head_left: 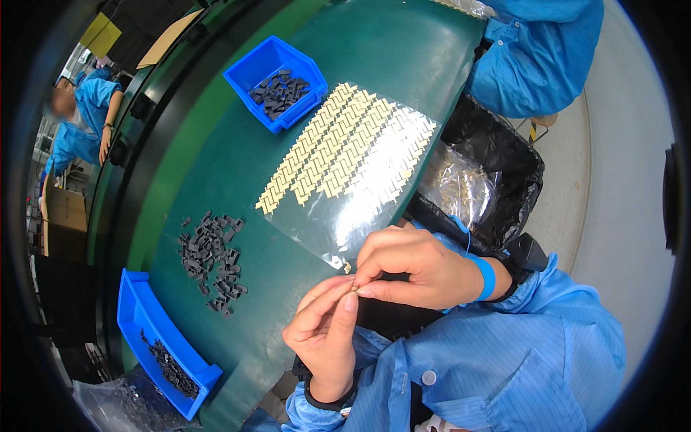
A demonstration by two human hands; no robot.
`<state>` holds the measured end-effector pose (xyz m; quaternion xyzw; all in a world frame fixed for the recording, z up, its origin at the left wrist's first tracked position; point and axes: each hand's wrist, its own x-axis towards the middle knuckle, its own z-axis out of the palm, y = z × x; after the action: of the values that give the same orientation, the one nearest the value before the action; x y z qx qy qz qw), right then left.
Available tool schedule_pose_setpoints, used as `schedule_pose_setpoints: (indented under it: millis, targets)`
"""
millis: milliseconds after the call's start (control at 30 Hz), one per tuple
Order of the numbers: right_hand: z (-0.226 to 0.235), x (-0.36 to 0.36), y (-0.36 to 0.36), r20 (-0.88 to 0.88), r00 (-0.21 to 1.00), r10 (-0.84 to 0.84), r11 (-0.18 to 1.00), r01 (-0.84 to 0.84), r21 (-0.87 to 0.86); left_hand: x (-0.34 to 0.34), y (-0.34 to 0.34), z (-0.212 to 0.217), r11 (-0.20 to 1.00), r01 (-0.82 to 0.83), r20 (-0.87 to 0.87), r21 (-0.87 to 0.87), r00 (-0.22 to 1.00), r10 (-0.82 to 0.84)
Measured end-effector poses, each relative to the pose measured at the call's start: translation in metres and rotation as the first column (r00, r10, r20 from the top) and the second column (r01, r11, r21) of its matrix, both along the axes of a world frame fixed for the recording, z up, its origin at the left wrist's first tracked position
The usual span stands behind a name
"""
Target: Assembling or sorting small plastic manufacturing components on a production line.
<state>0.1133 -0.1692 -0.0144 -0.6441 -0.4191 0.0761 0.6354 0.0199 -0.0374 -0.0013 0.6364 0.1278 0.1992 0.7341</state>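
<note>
My left hand (325,333) and my right hand (412,268) meet just above the near edge of the green table (360,43). Their fingertips pinch one tiny tan piece (354,287) between them. Right beside the hands lies a clear plastic sheet (345,209) carrying rows of small tan strips (344,147) in a herringbone pattern. A loose pile of small dark grey parts (212,261) lies on the table to the left of my hands.
A blue bin (248,68) with dark parts stands at the far side. Another blue bin (140,324) with dark parts sits at the near left edge. A black-lined waste bin (515,169) holds crumpled clear film. People in blue coats sit at the far left and top right.
</note>
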Motion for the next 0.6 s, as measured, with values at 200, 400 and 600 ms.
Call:
schedule_pose_setpoints:
  millis: [200, 400, 600]
  targets:
    - [0.002, -0.003, 0.001, -0.146, 0.989, -0.004, 1.0, 0.004, 0.0, -0.002, 0.005, -0.005, 1.0, -0.013, -0.005, -0.016, 1.0, 0.013]
    - [-0.001, -0.01, 0.008, -0.224, 0.974, -0.018, 0.999, 0.026, 0.033, -0.001, -0.001, -0.008, 0.995, -0.062, 0.007, 0.076, 0.998, 0.062]
    - [-0.003, -0.015, 0.007, -0.241, 0.968, -0.068, 0.996, 0.079, 0.034, -0.001, -0.006, -0.012, 0.996, -0.049, 0.021, 0.069, 0.999, 0.048]
